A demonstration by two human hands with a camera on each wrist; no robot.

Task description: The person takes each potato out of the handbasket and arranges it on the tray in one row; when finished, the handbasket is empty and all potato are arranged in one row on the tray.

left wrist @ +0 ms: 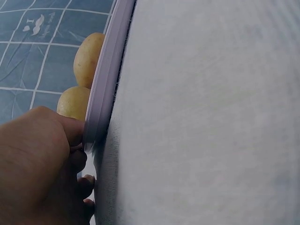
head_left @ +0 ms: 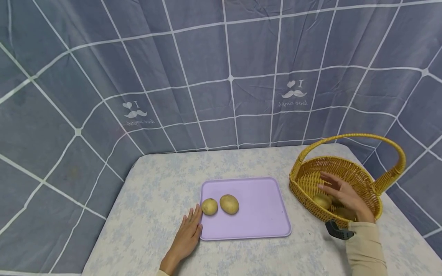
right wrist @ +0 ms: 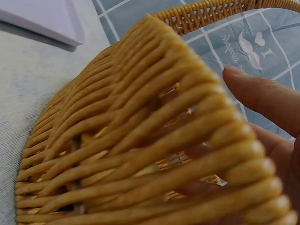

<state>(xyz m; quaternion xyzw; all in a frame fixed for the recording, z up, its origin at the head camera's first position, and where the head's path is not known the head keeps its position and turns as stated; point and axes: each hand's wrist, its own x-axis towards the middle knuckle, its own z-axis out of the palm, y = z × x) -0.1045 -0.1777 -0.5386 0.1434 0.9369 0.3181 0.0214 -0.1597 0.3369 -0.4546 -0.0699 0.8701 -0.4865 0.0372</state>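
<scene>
Two potatoes lie in the left half of a lilac tray: a smaller potato [head_left: 209, 206] by the left rim and a larger potato [head_left: 229, 204] beside it. My left hand [head_left: 187, 234] lies along the left edge of the tray [head_left: 255, 226], fingers extended, thumb at the rim. In the left wrist view the thumb meets the tray edge [left wrist: 104, 79] just below the potatoes. My right hand [head_left: 346, 195] reaches into a yellow wicker basket [head_left: 310, 199], fingers spread loosely over several potatoes [head_left: 322, 200], partly hidden by the hand. The right wrist view shows the thumb [right wrist: 262, 96] above the woven rim.
The basket's tall arched handle [head_left: 352, 135] rises over the right hand. A pale floral cloth [head_left: 165, 184] covers the table. Blue-grey checked curtains [head_left: 207, 57] hang behind and at both sides. A dark band [head_left: 339, 230] is on the right wrist.
</scene>
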